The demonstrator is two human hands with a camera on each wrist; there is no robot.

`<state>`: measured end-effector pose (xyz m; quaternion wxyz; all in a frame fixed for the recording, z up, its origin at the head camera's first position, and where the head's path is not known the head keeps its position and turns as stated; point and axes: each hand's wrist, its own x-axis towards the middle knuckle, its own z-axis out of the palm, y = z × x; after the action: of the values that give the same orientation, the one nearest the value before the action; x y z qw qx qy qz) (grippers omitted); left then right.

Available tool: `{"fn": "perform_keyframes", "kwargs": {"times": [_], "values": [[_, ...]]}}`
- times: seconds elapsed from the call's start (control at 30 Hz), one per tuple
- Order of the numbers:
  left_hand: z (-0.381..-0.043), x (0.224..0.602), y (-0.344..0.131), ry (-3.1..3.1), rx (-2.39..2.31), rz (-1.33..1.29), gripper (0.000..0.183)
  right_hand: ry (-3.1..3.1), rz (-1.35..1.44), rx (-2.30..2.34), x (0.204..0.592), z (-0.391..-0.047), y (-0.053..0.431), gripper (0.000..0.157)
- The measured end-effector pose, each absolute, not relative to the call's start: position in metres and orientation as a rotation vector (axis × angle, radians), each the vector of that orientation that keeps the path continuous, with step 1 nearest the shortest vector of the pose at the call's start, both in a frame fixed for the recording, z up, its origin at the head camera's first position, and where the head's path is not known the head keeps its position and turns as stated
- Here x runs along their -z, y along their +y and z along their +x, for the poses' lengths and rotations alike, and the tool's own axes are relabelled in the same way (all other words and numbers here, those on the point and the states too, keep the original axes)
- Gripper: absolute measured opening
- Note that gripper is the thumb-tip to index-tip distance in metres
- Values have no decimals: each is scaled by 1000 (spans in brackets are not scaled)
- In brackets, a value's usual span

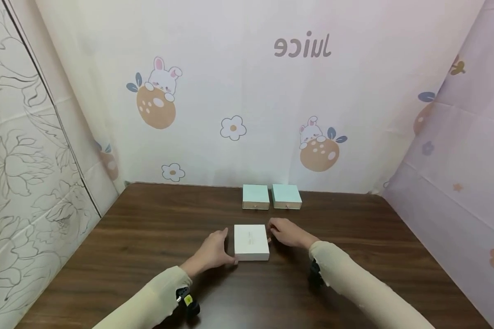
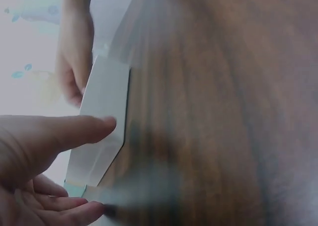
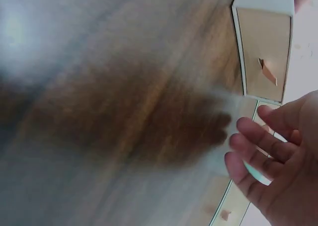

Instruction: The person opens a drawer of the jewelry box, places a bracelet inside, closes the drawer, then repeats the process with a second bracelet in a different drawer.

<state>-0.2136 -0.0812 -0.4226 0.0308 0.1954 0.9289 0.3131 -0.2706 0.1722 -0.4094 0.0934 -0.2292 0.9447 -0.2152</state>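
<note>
A white drawer box (image 1: 250, 241) lies on the brown wooden table, with faint lettering on its lid. Its beige drawer front (image 3: 261, 47) faces right and carries a small ribbon pull tab (image 3: 268, 72). At the box's left side is my left hand (image 1: 214, 250), thumb and fingers spread apart. The thumb (image 2: 97, 128) lies at the box's near side; whether it touches cannot be told. Just off the right side is my right hand (image 1: 287, 232), its fingers (image 3: 268, 136) loosely bent with nothing between them, a little apart from the pull tab.
Two mint-green drawer boxes, the left one (image 1: 255, 193) and the right one (image 1: 286, 193), stand side by side at the table's back edge, drawer fronts toward me. Behind them hangs a printed curtain (image 1: 214, 82). Dark wood table (image 1: 164, 219) surrounds the white box.
</note>
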Motion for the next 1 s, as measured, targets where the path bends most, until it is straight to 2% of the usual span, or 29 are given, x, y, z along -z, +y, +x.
{"fn": "perform_keyframes", "kwargs": {"times": [0.13,0.4,0.6,1.0], "values": [[-206,423,-77,2875,-1008,599,89,2784,-817,632,412,-279,168,21],[-202,427,-63,2933,-1077,616,51,2715,-1022,553,412,-289,162,33],[-205,428,-60,2959,-1110,595,45,2725,-1077,506,411,-289,160,39],[-209,431,-60,2955,-1172,644,43,2728,-1144,498,408,-287,162,37]]}}
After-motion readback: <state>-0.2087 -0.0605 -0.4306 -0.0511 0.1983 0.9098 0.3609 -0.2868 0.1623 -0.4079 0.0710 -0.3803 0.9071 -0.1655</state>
